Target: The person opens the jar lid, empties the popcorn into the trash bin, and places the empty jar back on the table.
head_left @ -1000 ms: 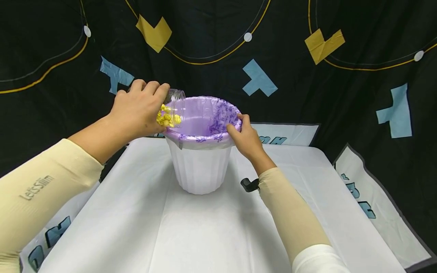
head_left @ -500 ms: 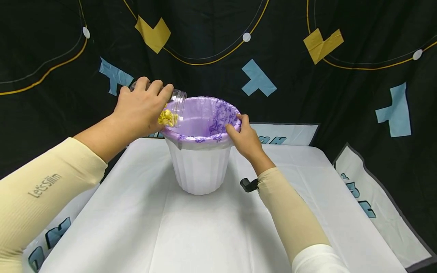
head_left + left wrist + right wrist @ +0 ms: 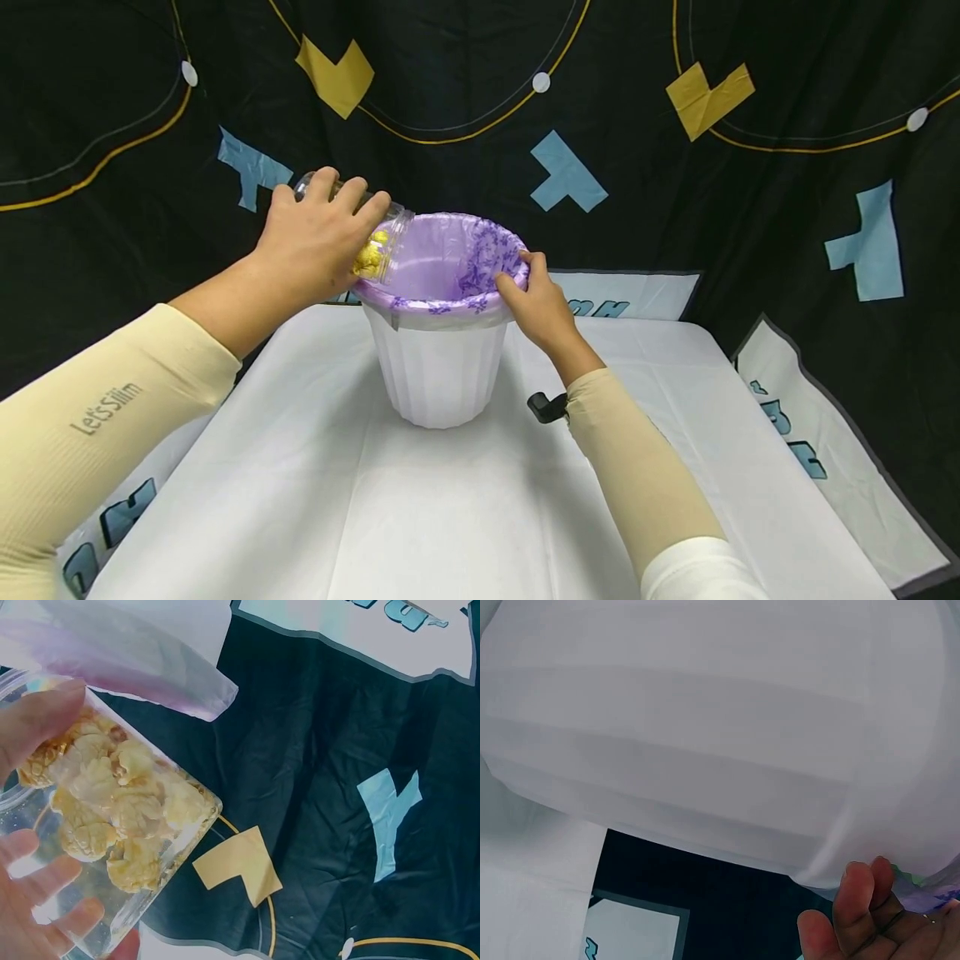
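Note:
My left hand (image 3: 318,237) grips a clear plastic jar (image 3: 397,223) from above, tipped with its mouth over the left rim of a white ribbed bin (image 3: 442,367). Yellow popcorn (image 3: 135,806) lies inside the jar, seen through its wall in the left wrist view. A purple patterned bag (image 3: 427,250) lines the bin and folds over its rim. On the right side, my right hand (image 3: 543,304) holds that lined rim, thumb inside and fingers outside. The bin's floor is hidden from the head view.
The bin stands upright on a table with a white cloth (image 3: 450,517). Behind it hangs a black curtain (image 3: 465,58) with yellow and blue tape shapes. A black strap piece (image 3: 547,407) sticks out from the right wrist.
My left hand has shifted slightly right and tipped the jar further down over the bin's rim. The popcorn has slid inside the jar. My right hand and the bin stay about in place.

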The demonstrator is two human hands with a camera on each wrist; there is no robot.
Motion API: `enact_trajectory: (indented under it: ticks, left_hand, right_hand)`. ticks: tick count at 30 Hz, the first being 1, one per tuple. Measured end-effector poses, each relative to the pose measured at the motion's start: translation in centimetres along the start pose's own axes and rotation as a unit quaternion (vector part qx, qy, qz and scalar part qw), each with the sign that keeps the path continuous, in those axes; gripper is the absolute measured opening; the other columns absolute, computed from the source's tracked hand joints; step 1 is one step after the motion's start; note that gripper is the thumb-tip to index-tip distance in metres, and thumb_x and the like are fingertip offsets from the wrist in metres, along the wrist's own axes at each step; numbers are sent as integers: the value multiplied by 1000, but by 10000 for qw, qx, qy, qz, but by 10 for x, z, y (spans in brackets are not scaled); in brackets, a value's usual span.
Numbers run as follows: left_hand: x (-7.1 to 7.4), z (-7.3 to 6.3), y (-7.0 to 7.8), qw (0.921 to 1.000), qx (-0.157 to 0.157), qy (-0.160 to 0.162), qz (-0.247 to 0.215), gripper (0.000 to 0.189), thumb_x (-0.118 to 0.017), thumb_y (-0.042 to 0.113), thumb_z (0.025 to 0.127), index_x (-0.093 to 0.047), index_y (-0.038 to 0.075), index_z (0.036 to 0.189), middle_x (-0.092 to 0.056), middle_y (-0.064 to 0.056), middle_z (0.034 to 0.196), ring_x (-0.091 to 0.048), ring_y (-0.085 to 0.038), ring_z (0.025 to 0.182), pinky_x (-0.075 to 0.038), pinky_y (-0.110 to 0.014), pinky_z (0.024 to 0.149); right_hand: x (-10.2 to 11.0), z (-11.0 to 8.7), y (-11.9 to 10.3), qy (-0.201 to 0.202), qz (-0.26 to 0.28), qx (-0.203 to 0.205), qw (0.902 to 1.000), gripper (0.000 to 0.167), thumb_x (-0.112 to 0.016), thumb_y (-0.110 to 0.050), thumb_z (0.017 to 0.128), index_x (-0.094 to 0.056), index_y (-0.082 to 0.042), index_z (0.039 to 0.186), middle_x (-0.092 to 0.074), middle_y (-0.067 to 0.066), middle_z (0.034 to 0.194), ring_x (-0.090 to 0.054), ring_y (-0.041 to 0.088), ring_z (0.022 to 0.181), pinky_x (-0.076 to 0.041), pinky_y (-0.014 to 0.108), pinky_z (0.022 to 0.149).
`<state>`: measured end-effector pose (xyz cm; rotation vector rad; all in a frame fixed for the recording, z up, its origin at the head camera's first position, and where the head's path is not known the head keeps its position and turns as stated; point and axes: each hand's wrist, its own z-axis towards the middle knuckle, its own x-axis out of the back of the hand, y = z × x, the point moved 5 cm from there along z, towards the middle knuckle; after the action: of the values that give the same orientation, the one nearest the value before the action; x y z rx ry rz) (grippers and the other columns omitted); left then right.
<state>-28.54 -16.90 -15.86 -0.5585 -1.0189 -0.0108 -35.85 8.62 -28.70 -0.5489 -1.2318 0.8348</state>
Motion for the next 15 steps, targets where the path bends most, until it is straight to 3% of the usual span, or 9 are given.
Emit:
enact_trajectory:
  ticks: [15]
  left_hand:
    - [1,0,3,9996,-154,243,38,105,-94,17,56,-39,11,145,-39,-26,145,-28,-49,136,-42,-74,89]
  right_hand:
    - [0,0,0,-5,-96,39,9999,74,-45,-63,93,-28,-22,152,-44,15,153,-53,36,130,-47,58,99]
